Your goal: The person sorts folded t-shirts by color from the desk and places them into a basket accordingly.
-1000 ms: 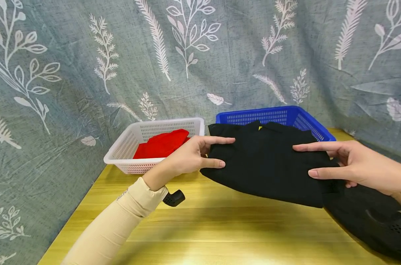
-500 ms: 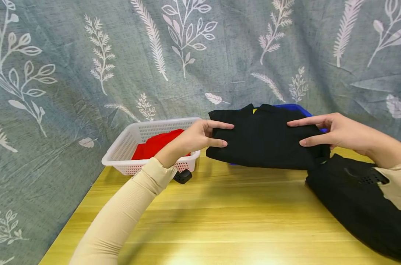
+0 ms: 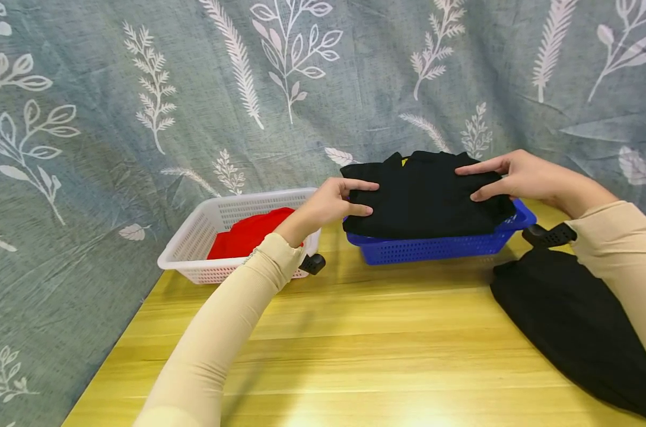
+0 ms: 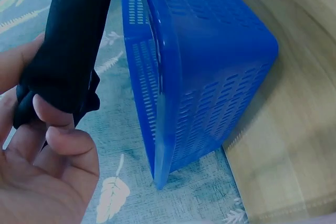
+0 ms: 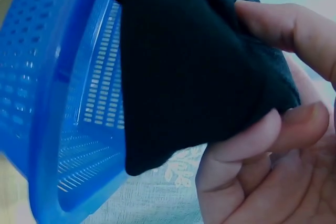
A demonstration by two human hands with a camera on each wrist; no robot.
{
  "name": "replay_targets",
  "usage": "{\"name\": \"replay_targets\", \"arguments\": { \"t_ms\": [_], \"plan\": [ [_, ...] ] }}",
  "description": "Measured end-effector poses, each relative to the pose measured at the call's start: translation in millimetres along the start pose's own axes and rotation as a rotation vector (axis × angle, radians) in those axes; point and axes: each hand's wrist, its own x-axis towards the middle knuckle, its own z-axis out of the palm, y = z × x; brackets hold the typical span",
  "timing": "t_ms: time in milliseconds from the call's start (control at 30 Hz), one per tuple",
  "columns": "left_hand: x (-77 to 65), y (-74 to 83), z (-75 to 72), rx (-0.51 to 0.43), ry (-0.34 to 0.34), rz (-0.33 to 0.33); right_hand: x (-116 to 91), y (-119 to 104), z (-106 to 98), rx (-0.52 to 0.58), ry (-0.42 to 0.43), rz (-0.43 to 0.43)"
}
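Note:
A folded black garment [image 3: 419, 198] with a collar and a speck of yellow at the neck hangs over the blue basket [image 3: 429, 252]. My left hand [image 3: 336, 204] grips its left end, thumb and forefinger on the near face. At the other end my right hand [image 3: 525, 178] holds it the same way. In the left wrist view the garment [image 4: 71, 40] is above the basket's opening, with fingers curled under its edge. The right wrist view shows the cloth [image 5: 178, 77] pinched between thumb and fingers beside the basket wall [image 5: 47, 77].
To the left stands a white basket [image 3: 194, 261] with a red cloth [image 3: 250, 231] in it. A second black garment [image 3: 573, 320] lies on the wooden table [image 3: 328, 356] at the right, partly under the right forearm. A patterned curtain [image 3: 194, 89] hangs behind the baskets.
Both hands have carried the folded black garment away from me, up and over the blue basket. The basket's near wall, covered before, now shows below it.

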Motion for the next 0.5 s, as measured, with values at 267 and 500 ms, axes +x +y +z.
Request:
{"name": "replay_targets", "arguments": {
  "t_ms": [267, 500],
  "plan": [
    [20.6, -5.3, 12.9, 0.028, 0.058, -0.024, 24.5, 4.1, 2.8, -0.1, 0.038, -0.028],
    [31.5, -13.6, 28.8, 0.176, 0.103, -0.061, 35.8, 11.0, 10.9, -0.239, 0.086, -0.049]
  ]
}}
